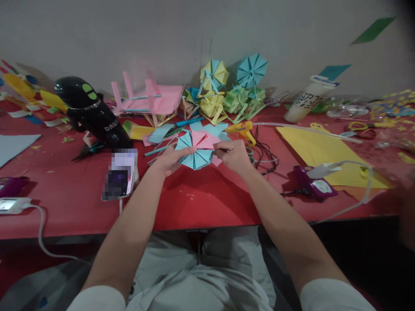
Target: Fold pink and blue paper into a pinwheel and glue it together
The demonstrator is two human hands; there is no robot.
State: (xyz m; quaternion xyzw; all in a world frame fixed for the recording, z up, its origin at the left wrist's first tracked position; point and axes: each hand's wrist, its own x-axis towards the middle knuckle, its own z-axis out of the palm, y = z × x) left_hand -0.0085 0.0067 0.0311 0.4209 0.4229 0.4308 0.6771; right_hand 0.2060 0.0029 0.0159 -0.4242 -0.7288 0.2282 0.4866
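A round, pleated paper wheel (195, 159), light blue with a pink section, is held up above the red table. My left hand (170, 159) grips its left side, thumb lying across the front. At its right edge my right hand (234, 156) is closed, fingertips pinched against or right beside the paper; what they pinch, if anything, is too small to name. Behind the wheel lie loose light blue paper pieces (214, 129) and a blue pen (189, 122). A yellow glue gun (241, 129) rests just beyond my right hand.
Folded yellow wheels (212, 106) and green ones (238, 101) stand along the wall beside a pink paper table model (162, 97). A black bottle (100, 116) and phone (121, 177) are at left. A purple power strip (314, 183), yellow sheet (324, 151) and cup (303, 101) lie right.
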